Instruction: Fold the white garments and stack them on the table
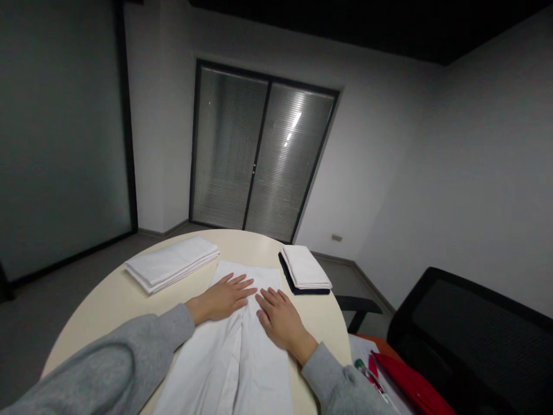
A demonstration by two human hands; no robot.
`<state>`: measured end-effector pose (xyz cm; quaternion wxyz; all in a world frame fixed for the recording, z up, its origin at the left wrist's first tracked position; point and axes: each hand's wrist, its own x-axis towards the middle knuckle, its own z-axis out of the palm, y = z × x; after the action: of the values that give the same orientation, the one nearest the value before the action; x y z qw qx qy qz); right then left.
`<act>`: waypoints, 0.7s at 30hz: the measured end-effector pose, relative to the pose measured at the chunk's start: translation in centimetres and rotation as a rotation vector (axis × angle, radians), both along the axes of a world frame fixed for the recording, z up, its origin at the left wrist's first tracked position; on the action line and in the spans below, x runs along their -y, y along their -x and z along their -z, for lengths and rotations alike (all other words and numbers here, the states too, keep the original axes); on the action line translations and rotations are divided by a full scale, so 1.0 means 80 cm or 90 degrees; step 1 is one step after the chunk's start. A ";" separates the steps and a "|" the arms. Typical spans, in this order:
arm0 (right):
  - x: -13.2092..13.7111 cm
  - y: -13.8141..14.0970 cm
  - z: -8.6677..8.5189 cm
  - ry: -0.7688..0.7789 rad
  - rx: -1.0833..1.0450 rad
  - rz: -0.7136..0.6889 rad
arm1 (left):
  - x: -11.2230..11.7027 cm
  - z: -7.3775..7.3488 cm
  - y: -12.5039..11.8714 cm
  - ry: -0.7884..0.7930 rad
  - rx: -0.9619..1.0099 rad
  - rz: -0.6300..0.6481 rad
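A pair of white trousers (224, 351) lies spread on the round table, waistband at the far end and the legs running toward me past the bottom of the view. My left hand (227, 297) rests flat on the upper left part of the cloth, fingers stretched out and pointing right. On the upper right part lies my right hand (279, 317), palm down, its fingers extended up and to the left. The fingertips of the two hands are close together near the middle seam. Neither hand grips anything.
A folded white cloth stack (173, 262) lies on the table (99, 311) at left. At right, a folded white cloth (306, 267) sits on a dark folded one (296, 285). A black chair (466, 340) and a red item (410, 383) stand beyond the right edge.
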<state>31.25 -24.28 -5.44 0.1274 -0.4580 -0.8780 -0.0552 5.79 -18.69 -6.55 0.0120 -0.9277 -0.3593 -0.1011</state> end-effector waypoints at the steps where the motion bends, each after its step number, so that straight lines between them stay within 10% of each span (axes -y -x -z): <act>1: -0.001 -0.001 0.003 0.002 -0.002 0.003 | -0.001 0.002 0.001 0.007 0.010 0.000; 10: 0.001 0.002 0.004 -0.043 -0.038 0.021 | -0.023 -0.027 0.002 -0.071 0.099 0.006; 21: 0.004 0.001 0.006 -0.051 -0.036 0.049 | -0.040 -0.043 -0.010 0.122 0.236 -0.012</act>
<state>31.16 -24.58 -5.93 0.1681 -0.4872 -0.8530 -0.0821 6.62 -15.53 -3.11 -0.1418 -0.8865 -0.3721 -0.2356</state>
